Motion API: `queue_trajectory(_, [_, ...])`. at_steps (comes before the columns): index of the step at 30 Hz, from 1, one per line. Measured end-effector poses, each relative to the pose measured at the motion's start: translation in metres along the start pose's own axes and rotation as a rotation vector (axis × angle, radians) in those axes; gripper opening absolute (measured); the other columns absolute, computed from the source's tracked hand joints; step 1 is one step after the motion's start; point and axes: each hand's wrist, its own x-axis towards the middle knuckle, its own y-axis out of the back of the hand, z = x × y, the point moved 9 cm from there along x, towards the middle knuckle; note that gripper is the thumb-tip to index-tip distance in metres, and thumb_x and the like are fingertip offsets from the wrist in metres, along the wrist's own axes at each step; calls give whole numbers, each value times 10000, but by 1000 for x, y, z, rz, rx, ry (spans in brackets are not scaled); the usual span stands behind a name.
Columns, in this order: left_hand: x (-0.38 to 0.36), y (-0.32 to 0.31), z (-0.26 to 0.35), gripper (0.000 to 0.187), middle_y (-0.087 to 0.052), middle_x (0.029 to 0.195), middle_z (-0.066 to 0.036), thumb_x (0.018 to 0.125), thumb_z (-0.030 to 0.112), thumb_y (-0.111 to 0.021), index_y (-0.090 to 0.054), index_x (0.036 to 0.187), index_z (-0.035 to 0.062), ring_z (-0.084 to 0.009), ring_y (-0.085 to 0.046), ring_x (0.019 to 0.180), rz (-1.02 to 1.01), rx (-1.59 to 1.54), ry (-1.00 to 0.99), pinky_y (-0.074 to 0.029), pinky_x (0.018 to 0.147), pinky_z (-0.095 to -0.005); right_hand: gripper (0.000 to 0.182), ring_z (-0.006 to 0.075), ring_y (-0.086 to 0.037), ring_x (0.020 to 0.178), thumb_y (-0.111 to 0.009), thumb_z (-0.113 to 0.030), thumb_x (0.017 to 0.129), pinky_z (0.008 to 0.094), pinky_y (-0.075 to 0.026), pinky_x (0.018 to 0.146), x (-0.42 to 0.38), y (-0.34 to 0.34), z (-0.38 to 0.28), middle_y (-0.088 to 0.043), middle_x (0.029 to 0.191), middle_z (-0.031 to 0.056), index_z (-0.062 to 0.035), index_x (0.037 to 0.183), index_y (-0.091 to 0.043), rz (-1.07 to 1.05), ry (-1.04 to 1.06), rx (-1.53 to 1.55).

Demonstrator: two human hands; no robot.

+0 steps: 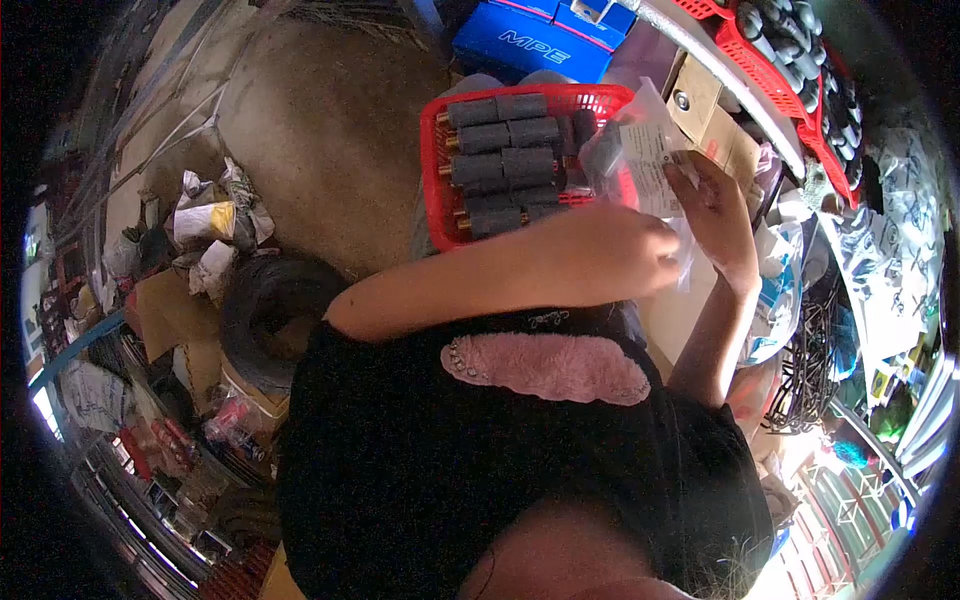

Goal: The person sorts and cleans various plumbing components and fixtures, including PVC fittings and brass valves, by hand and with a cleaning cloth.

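A clear plastic bag (pixel 645 165) with a white printed label is held upright at the right side of a red plastic basket (pixel 436 190). My right hand (pixel 712 205) grips the bag's right edge, thumb on the label side. My left hand (pixel 645 255) is curled closed at the bag's lower end, slightly blurred; its fingertips are partly hidden. A dark grey piece (pixel 603 152) shows through or behind the bag. Inside the basket lie several dark grey cylinders (pixel 528 132) in stacked rows, some with brass-coloured ends. My left forearm crosses in front of the basket.
Blue boxes marked MPE (pixel 535 45) stand behind the basket. At upper right, red trays (pixel 760 75) hold several grey parts. An open cardboard box (pixel 710 115) sits beside my right hand. A black coil (pixel 275 315) and crumpled packaging (pixel 215 225) lie at left.
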Motion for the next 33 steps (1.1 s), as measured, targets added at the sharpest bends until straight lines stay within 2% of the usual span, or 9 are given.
queue_trajectory(5, [-29, 66, -98, 268, -649, 969, -134, 890, 174, -643, -566, 1111, 42, -321, -645, 873, 368, -195, 417, -519, 754, -384, 303, 80, -567, 904, -585, -238, 979, 235, -440, 816, -10, 4, -5, -660, 996, 19, 2, 1156, -634, 114, 39, 440])
queue_trajectory(8, [-37, 40, -128, 558, -543, 1245, -221, 873, 106, -644, -393, 1362, 11, -334, -540, 1168, 251, -5, 321, -415, 999, -398, 321, 111, -574, 943, -588, -253, 967, 270, -441, 854, -19, 11, 12, -665, 1003, 17, -10, 1167, -649, 199, -155, 383])
queue_trajectory(10, [-31, 22, -125, 622, -524, 1305, -208, 863, 78, -652, -372, 1414, 13, -321, -547, 1163, 260, -183, 229, -416, 1002, -383, 293, 104, -560, 913, -604, -273, 956, 259, -436, 837, -20, 16, 4, -661, 973, 13, -18, 1082, -676, 183, 11, 304])
queue_trajectory(12, [-25, -8, -138, 560, -552, 1256, -248, 896, 89, -626, -393, 1396, -9, -352, -578, 1118, 74, -329, 401, -430, 980, -399, 263, 70, -546, 891, -611, -268, 959, 237, -431, 794, -23, 22, 2, -656, 946, -4, -37, 1066, -674, 263, -88, 390])
queue_trajectory(13, [-16, 2, -126, 521, -600, 1015, -260, 922, 146, -601, -396, 1377, 0, -417, -587, 954, 225, -298, 280, -449, 818, -470, 273, 76, -549, 895, -612, -269, 959, 239, -430, 799, -19, 23, 5, -655, 950, -4, -29, 1077, -667, 206, -29, 444])
queue_trajectory(23, [-9, -11, -120, 349, -549, 1146, -211, 903, 136, -636, -554, 1220, 16, -386, -547, 1087, 210, -164, 241, -444, 939, -429, 426, 137, -606, 803, -607, -433, 905, 278, -490, 689, -143, 186, 103, -639, 916, 31, -60, 1105, -649, 829, -314, 383])
queue_trajectory(25, [-9, 4, -120, 311, -570, 1137, -197, 913, 141, -630, -568, 1191, 14, -361, -549, 1094, 235, -108, 221, -438, 946, -417, 459, 179, -644, 860, -576, -416, 924, 328, -535, 731, -180, 241, 200, -648, 1049, 97, -52, 1202, -600, 879, -84, 723])
queue_trajectory(28, [-6, 28, -122, 256, -586, 1147, -182, 926, 137, -614, -611, 1154, 20, -334, -567, 1080, 250, -83, 221, -435, 953, -399, 463, 233, -637, 1015, -615, -339, 919, 373, -532, 857, -233, 211, 153, -606, 1182, 135, -27, 1257, -562, 1019, -229, 673])
queue_trajectory(33, [-13, 40, -134, 227, -615, 1133, -167, 940, 149, -604, -642, 1128, 26, -315, -583, 1075, 232, -5, 257, -444, 951, -397, 482, 154, -575, 1058, -611, -427, 902, 345, -509, 821, -257, 132, 328, -608, 1203, 7, -132, 1282, -598, 426, -782, 295])
